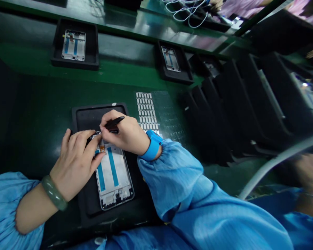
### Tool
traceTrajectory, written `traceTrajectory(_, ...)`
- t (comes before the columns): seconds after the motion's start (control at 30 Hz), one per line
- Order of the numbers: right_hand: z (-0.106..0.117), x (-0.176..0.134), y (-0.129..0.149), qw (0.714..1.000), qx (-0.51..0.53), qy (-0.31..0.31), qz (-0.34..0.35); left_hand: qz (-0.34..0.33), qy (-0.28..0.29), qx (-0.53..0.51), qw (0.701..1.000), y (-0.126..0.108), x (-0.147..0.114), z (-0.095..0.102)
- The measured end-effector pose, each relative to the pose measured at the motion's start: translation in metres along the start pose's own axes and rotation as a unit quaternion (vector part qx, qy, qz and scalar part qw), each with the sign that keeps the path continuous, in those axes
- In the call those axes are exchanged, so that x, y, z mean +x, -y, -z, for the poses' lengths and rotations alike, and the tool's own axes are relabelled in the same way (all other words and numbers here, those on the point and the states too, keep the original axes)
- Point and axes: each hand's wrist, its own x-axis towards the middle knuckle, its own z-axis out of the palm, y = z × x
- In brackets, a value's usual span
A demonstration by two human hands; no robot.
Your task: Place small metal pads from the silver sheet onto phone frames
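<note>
A phone frame (122, 177) with two blue strips and a small orange-brown flex cable (102, 148) lies in a black tray (90, 205). My left hand (77, 156) rests over the frame's upper left edge, fingers stretched out and apart. Its index finger and thumb touch the frame near the cable. In my right hand (127, 135) is a slim black pen-like tool (115, 122), pinched above the frame's top end. The tool's tip and the spot it meets are hidden by my fingers.
Right of the tray lies a sheet of small white labels (146, 107). Further back stand two black trays with phone frames (74, 47) (171, 59). Black trays (240, 111) are stacked on edge at right. A co-worker's blurred hand (311, 172) shows at far right.
</note>
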Motion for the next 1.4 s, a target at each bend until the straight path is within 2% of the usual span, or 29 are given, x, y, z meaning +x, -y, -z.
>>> traceTrajectory(0.17, 0.0, 0.0, -0.004, 0.998, 0.041, -0.008, -0.045, -0.005, -0.004, -0.002, 1.0, 0.0, 0.0, 0.0)
traceTrajectory(0.3, 0.0, 0.0, 0.0, 1.0, -0.001, -0.006, 0.007, -0.004, -0.004, 0.002, 1.0, -0.001, 0.001, 0.001)
traceTrajectory(0.43, 0.0, 0.0, 0.005, 0.996, -0.062, 0.036, 0.045, 0.003, 0.015, -0.014, 1.0, 0.002, 0.0, 0.006)
traceTrajectory(0.5, -0.001, -0.002, 0.003, 0.999, -0.039, 0.016, 0.014, 0.002, 0.04, -0.033, 0.999, 0.005, -0.002, 0.009)
traceTrajectory(0.6, -0.002, -0.004, -0.006, 0.994, 0.06, -0.042, -0.08, 0.003, 0.063, -0.044, 0.997, 0.006, -0.005, 0.01)
traceTrajectory(0.7, -0.002, -0.006, -0.012, 0.983, 0.128, -0.044, -0.121, 0.006, 0.06, -0.038, 0.997, 0.005, -0.006, 0.009)
traceTrajectory(0.9, -0.003, -0.005, -0.008, 0.983, 0.146, -0.044, -0.1, 0.004, 0.056, -0.034, 0.998, 0.003, -0.006, 0.008)
traceTrajectory(1.17, -0.003, -0.004, -0.008, 0.986, 0.116, -0.052, -0.109, 0.002, 0.053, -0.035, 0.998, 0.004, -0.006, 0.008)
traceTrajectory(1.4, -0.003, -0.004, -0.008, 0.988, 0.107, -0.059, -0.09, -0.002, 0.054, -0.033, 0.998, 0.005, -0.006, 0.006)
